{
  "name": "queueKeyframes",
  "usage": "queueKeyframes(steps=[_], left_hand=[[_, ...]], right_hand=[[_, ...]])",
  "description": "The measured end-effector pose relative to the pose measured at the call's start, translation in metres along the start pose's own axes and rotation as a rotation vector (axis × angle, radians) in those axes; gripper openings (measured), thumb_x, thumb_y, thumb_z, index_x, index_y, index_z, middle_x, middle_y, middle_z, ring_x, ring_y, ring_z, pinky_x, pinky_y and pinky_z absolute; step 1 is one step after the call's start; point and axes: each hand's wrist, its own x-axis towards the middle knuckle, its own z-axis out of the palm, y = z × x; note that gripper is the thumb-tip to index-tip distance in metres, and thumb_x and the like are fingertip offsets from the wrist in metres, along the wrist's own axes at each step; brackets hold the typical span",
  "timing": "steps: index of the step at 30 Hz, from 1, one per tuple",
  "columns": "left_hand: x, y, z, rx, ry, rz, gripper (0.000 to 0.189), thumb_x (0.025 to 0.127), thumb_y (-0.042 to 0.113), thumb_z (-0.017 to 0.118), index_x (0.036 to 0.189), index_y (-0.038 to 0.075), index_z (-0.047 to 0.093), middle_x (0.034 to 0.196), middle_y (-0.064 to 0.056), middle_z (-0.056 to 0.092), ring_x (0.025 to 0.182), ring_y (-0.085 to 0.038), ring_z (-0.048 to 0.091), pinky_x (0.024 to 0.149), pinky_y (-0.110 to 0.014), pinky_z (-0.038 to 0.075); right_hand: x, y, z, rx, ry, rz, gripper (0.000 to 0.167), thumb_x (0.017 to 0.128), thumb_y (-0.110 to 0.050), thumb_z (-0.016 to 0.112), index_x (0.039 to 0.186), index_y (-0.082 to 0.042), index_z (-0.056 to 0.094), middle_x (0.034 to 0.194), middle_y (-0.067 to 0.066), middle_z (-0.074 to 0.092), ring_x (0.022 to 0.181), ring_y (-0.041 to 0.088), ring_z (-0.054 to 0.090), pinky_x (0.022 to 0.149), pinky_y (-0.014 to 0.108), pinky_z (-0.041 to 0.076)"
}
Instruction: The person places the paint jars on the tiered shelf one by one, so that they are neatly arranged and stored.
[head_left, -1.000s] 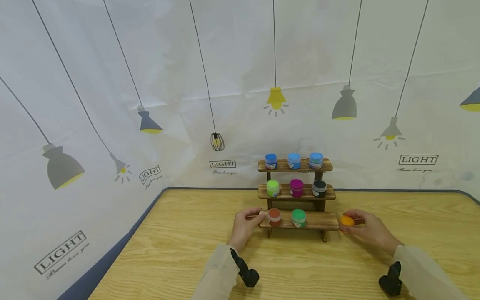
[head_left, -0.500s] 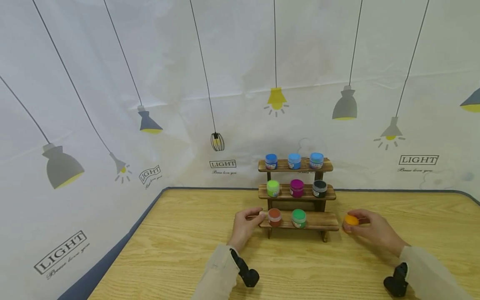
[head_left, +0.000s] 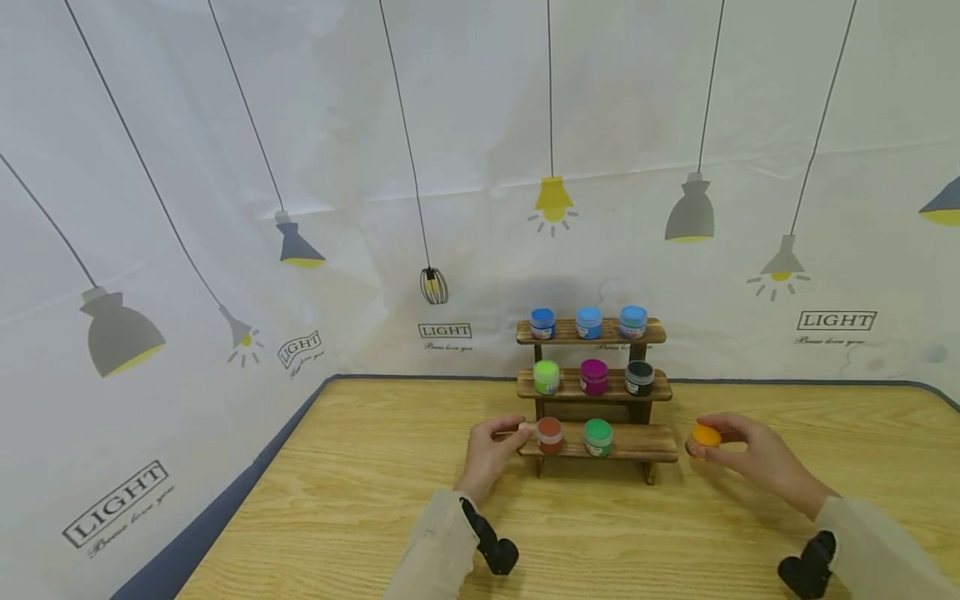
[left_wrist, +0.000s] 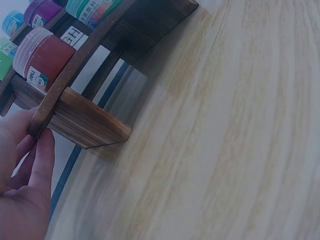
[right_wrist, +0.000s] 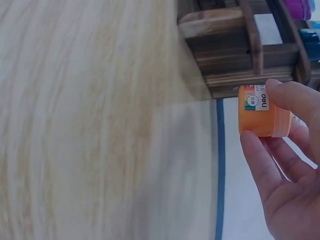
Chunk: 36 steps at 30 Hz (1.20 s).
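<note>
A three-tier wooden display stand (head_left: pixel 645 446) stands on the table near the back wall. My left hand (head_left: pixel 486 458) pinches the left end of its lowest shelf between thumb and fingers, as the left wrist view shows. On that shelf sit a brown-red paint jar (head_left: pixel 550 436) and a green paint jar (head_left: pixel 598 437), both upright. Just off the shelf's right end, my right hand (head_left: pixel 765 458) holds an orange paint jar (right_wrist: pixel 257 117) between thumb and fingers. Its label faces the right wrist camera.
Light green, purple and black jars (head_left: pixel 640 378) line the middle shelf. Several blue jars (head_left: pixel 588 322) stand on the top one. Behind rises a white wall cloth (head_left: pixel 480 250) printed with lamps. The wooden table (head_left: pixel 360 483) stretches out on both sides.
My right hand has drawn a little to the right with the orange paint jar, away from the shelf's end. The left hand keeps its place on the stand.
</note>
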Motion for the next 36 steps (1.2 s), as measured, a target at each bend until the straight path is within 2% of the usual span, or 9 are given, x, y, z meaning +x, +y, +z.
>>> queueKeyframes(steps=[7, 11, 17, 20, 31, 36], left_hand=[[0.001, 0.000, 0.001, -0.001, 0.002, 0.000, 0.030, 0.081, 0.012, 0.065, 0.107, -0.004, 0.062, 0.103, -0.014, 0.061, 0.082, -0.019, 0.060, 0.067, -0.028, 0.049], [0.000, 0.000, 0.000, 0.000, -0.001, 0.003, 0.030, 0.081, 0.012, 0.065, 0.107, -0.003, 0.063, 0.103, -0.013, 0.060, 0.083, -0.020, 0.060, 0.067, -0.028, 0.049], [0.000, 0.001, 0.000, -0.008, -0.001, 0.006, 0.030, 0.081, 0.012, 0.065, 0.107, -0.004, 0.062, 0.104, -0.014, 0.060, 0.082, -0.020, 0.060, 0.067, -0.028, 0.050], [0.000, 0.001, 0.000, -0.008, -0.002, 0.006, 0.030, 0.081, 0.012, 0.065, 0.107, -0.004, 0.062, 0.104, -0.014, 0.060, 0.083, -0.020, 0.060, 0.067, -0.028, 0.050], [0.001, -0.001, 0.001, -0.008, 0.005, -0.005, 0.031, 0.081, 0.011, 0.065, 0.107, -0.005, 0.062, 0.101, -0.014, 0.061, 0.082, -0.019, 0.061, 0.067, -0.027, 0.050], [0.001, 0.000, 0.001, -0.011, 0.001, -0.003, 0.032, 0.081, 0.012, 0.065, 0.108, -0.005, 0.062, 0.102, -0.014, 0.061, 0.082, -0.019, 0.060, 0.067, -0.027, 0.050]], right_hand=[[0.000, -0.009, -0.003, 0.008, -0.008, -0.033, 0.046, 0.082, -0.019, 0.064, 0.117, 0.007, 0.052, 0.108, 0.022, 0.056, 0.091, 0.033, 0.055, 0.073, 0.047, 0.045], [0.000, -0.016, -0.003, 0.002, -0.012, -0.052, 0.045, 0.082, -0.019, 0.064, 0.117, 0.007, 0.053, 0.106, 0.020, 0.058, 0.091, 0.031, 0.055, 0.073, 0.046, 0.045], [0.001, -0.024, -0.005, -0.042, -0.001, -0.076, 0.043, 0.080, -0.018, 0.066, 0.115, 0.004, 0.055, 0.103, 0.014, 0.060, 0.087, 0.021, 0.056, 0.071, 0.037, 0.047], [0.002, -0.027, -0.006, -0.047, 0.010, -0.092, 0.043, 0.079, -0.017, 0.067, 0.115, 0.004, 0.055, 0.102, 0.014, 0.060, 0.086, 0.018, 0.056, 0.071, 0.039, 0.046], [0.007, -0.041, -0.004, -0.048, 0.015, -0.157, 0.040, 0.080, -0.018, 0.067, 0.112, 0.003, 0.057, 0.100, 0.013, 0.061, 0.085, 0.018, 0.057, 0.068, 0.038, 0.048], [0.010, -0.046, 0.002, -0.035, 0.004, -0.188, 0.038, 0.079, -0.015, 0.067, 0.109, 0.004, 0.057, 0.099, 0.013, 0.061, 0.084, 0.023, 0.058, 0.069, 0.039, 0.048]])
